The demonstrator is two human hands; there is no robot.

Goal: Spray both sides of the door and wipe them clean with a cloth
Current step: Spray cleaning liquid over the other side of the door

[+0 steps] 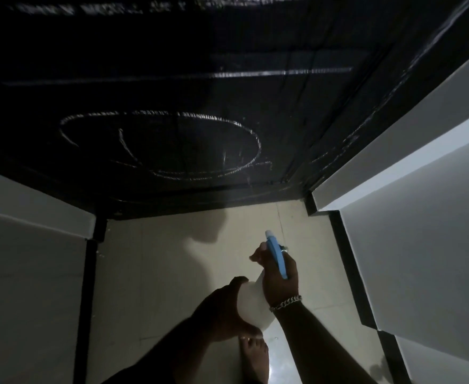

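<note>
A dark door (189,87) fills the upper half of the head view, with pale scribbles and an oval outline on it. Below it I hold a white spray bottle (252,300) with a blue trigger head (276,256), its nozzle aimed at the door's lower part. My right hand (279,275) grips the neck and trigger. My left hand (227,311) cups the bottle's body from the left and below. No cloth is in view.
Pale walls (422,217) stand close on the right and on the left (28,273), with black skirting along their base. The cream tiled floor (172,273) lies between them. A bare foot (255,356) stands below the bottle.
</note>
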